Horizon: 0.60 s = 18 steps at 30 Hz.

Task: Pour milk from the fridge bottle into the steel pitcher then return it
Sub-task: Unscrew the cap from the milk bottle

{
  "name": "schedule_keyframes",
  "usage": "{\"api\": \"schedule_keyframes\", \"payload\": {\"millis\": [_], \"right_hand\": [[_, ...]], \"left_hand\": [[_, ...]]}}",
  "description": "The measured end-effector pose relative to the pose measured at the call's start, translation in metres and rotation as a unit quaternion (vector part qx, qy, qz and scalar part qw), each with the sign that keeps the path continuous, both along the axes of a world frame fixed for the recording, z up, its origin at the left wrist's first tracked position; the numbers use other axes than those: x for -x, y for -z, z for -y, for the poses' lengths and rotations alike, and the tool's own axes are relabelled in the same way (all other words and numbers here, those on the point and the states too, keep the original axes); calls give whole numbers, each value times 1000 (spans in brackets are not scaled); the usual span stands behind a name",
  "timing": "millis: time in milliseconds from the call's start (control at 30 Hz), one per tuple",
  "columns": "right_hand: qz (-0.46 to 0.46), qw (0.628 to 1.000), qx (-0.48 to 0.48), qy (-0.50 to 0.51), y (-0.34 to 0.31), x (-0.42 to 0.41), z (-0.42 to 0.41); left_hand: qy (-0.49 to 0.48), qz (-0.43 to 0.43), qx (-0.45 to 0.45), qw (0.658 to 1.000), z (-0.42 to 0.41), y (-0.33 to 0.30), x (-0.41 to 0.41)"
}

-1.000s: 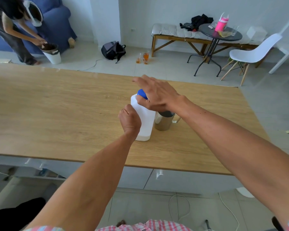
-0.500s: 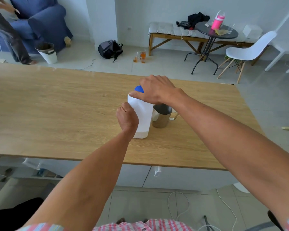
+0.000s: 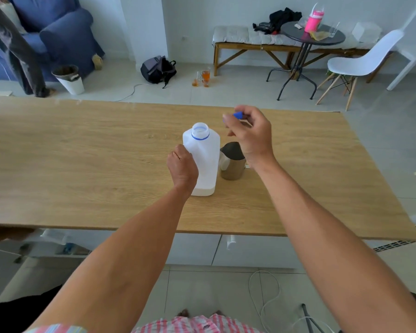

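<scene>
A white plastic milk bottle (image 3: 205, 152) stands upright on the wooden table (image 3: 82, 159), its mouth uncovered with a blue ring round the neck. My left hand (image 3: 181, 165) grips the bottle's left side. My right hand (image 3: 249, 135) hovers to the right of the neck, above the pitcher, and pinches the blue cap (image 3: 237, 115) in its fingertips. The steel pitcher (image 3: 232, 164) stands right beside the bottle on its right, partly covered by my right wrist.
Behind the table lie a backpack (image 3: 157, 69), two glasses (image 3: 203, 78) on the floor, a bench (image 3: 250, 42), a round black table (image 3: 312, 34) and a white chair (image 3: 363, 61). A person stands far left by a white bin (image 3: 70, 79). Cables trail on the floor near my feet.
My right hand has taken the blue cap off the bottle and lifted it up and to the right. The left hand keeps its hold on the bottle.
</scene>
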State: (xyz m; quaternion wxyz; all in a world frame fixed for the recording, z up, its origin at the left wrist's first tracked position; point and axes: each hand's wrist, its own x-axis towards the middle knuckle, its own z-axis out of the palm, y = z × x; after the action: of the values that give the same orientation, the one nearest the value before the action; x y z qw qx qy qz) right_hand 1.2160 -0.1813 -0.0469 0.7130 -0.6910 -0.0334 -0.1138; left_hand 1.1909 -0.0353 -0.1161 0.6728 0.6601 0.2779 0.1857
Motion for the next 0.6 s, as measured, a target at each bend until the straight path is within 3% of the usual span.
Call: {"api": "schedule_keyframes", "payload": {"millis": [100,267,600], "right_hand": [[-62,998,12,27,39,21,19],[-173,975,138,24,104,55,34],[-190,924,332,24,177,51,21]], "left_hand": [[3,-9,-9,1000,0,-1,1],[9,-5,0,1000,1,0,0],[10,2,-10,1000,0,2,-2]]}}
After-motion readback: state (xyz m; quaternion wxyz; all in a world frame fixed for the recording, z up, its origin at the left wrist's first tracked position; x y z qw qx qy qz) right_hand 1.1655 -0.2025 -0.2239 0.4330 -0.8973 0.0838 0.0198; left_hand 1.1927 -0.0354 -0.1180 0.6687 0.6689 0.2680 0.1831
